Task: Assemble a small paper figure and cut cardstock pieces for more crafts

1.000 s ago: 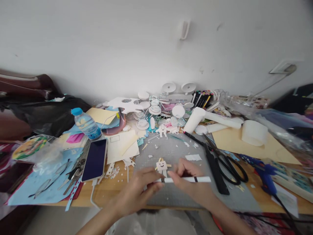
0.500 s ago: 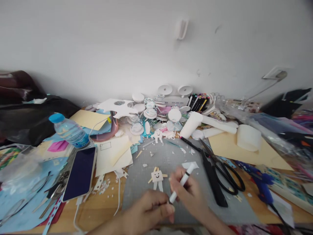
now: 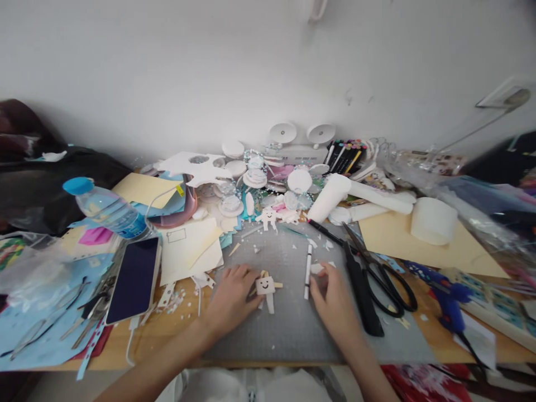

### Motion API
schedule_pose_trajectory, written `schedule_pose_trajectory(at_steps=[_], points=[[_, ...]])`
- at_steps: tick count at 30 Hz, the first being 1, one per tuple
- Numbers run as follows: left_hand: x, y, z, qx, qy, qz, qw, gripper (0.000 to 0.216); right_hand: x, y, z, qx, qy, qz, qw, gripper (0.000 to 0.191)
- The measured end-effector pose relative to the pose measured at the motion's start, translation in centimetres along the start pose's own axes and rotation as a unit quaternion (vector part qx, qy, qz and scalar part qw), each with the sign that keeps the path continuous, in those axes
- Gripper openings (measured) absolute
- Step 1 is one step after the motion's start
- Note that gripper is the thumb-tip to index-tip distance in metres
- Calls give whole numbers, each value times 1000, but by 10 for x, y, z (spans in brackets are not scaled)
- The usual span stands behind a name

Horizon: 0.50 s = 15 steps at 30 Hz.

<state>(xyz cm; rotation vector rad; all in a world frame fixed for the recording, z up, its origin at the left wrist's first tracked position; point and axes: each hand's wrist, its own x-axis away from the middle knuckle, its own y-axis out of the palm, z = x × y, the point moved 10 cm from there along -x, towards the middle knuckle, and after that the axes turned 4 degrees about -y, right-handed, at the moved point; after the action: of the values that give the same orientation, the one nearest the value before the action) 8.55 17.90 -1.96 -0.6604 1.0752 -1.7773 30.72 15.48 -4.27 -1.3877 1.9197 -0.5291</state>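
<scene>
Left hand [image 3: 235, 293], fingers half-curled, meets the small pale square-bodied smiling figure [image 3: 264, 286] lying on the grey gridded mat [image 3: 288, 335]; its grip is unclear. Right hand [image 3: 335, 293], loosely parted, holding nothing, is just beside the slim white black-banded marker [image 3: 308, 268].

Wall: from my end I see plain pale grey wall [image 3: 188, 67], with a few small scuffs [image 3: 348, 96].
Hook: I catch only its lower part [image 3: 318, 11], cut by the top edge.
Socket: on the wall [image 3: 496, 101], far right, a plug [image 3: 518, 99] in it.
Table: light wood [image 3: 167, 332] against the wall.
Floor: I get a pale patch [image 3: 62, 385], lower left.
Light: soft, dimmer toward the upper corners.
</scene>
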Motion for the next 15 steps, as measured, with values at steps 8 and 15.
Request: schedule_pose_trajectory(at_steps=[8,15], points=[[-21,-24,1,-6,26,57,998,25,18,10,-4,24,-54,-13,998,26],[-102,-56,2,-87,25,130,987,28,15,11,-4,23,-72,-1,997,21]])
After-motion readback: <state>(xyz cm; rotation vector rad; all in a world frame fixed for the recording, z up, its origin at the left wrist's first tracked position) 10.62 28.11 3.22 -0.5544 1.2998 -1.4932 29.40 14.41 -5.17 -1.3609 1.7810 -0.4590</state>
